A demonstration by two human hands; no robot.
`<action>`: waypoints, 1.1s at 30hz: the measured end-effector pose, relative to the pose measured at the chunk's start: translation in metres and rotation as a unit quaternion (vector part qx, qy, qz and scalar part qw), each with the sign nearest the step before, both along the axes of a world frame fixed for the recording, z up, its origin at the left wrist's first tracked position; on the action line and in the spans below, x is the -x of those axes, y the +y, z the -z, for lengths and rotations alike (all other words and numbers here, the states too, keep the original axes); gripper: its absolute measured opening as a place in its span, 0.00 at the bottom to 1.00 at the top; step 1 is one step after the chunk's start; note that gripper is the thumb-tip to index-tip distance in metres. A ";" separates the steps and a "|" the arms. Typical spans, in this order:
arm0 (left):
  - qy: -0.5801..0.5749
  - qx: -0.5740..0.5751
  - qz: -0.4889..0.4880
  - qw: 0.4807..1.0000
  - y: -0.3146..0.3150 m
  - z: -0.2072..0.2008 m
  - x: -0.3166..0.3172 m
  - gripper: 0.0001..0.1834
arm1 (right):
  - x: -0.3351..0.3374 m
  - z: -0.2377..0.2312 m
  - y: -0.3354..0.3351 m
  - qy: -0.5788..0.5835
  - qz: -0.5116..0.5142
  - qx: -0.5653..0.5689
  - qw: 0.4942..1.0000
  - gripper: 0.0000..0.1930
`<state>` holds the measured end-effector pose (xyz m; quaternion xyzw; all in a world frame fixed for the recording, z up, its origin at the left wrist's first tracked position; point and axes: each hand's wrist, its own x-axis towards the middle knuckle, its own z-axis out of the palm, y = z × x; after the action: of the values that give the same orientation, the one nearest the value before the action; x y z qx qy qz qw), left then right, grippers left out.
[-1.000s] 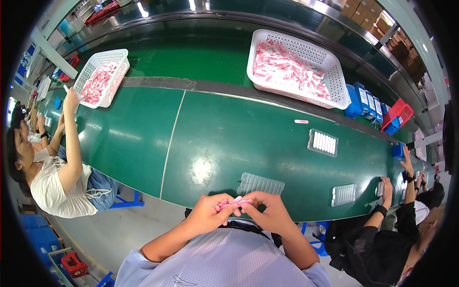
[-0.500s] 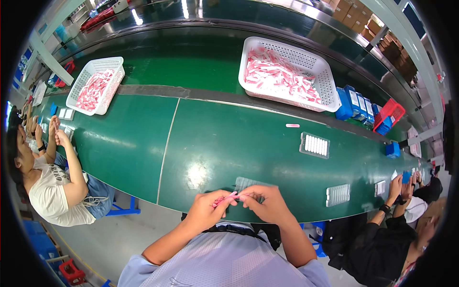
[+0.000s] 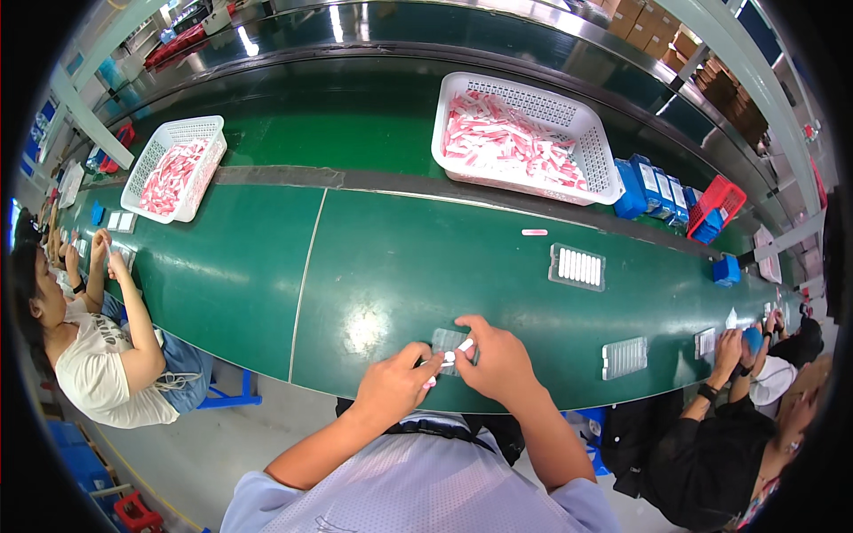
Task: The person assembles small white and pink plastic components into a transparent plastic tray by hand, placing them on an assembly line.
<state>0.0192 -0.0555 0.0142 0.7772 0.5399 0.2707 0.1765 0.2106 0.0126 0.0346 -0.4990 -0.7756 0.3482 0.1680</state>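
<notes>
Close to the table's near edge, my left hand (image 3: 391,386) is closed, with a small white and pink piece (image 3: 432,382) at its fingers. My right hand (image 3: 502,362) pinches a short white stick (image 3: 465,345) between thumb and forefinger. The fingertips of both hands nearly meet around another small white part (image 3: 449,358); which hand bears it is unclear. Just beyond the fingers a clear slotted tray (image 3: 447,338) lies on the green table, partly hidden by my hands.
A clear tray of white sticks (image 3: 577,266) and a loose pink strip (image 3: 534,232) lie ahead to the right. Farther right is another clear tray (image 3: 625,358). White baskets of pink and white pieces (image 3: 600,173) (image 3: 200,182) stand along the back. Co-workers sit at both sides.
The pink strip stretched between my hands no longer shows there; white pieces now show at the fingertips. My right hand has turned and risen slightly, its fingers now over the clear tray.
</notes>
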 end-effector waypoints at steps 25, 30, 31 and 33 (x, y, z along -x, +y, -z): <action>-0.274 0.144 -0.108 0.945 -0.009 -0.002 0.028 0.06 | -0.026 0.020 -0.017 -0.040 -0.147 -0.239 0.959 0.18; -0.205 0.142 -0.050 0.967 -0.008 -0.001 0.024 0.06 | -0.032 0.012 -0.017 -0.075 -0.147 -0.226 0.960 0.19; -0.205 0.142 -0.050 0.967 -0.006 -0.001 0.023 0.06 | -0.032 0.013 -0.018 -0.079 -0.145 -0.224 0.961 0.19; -0.190 0.124 -0.042 0.973 -0.005 0.000 0.021 0.06 | -0.032 0.013 -0.019 -0.074 -0.143 -0.218 0.963 0.19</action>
<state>-0.0023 -0.0602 0.0139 0.6599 0.5581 0.3517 0.3597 0.2423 -0.0066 0.0211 -0.3584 -0.9062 0.1533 0.1637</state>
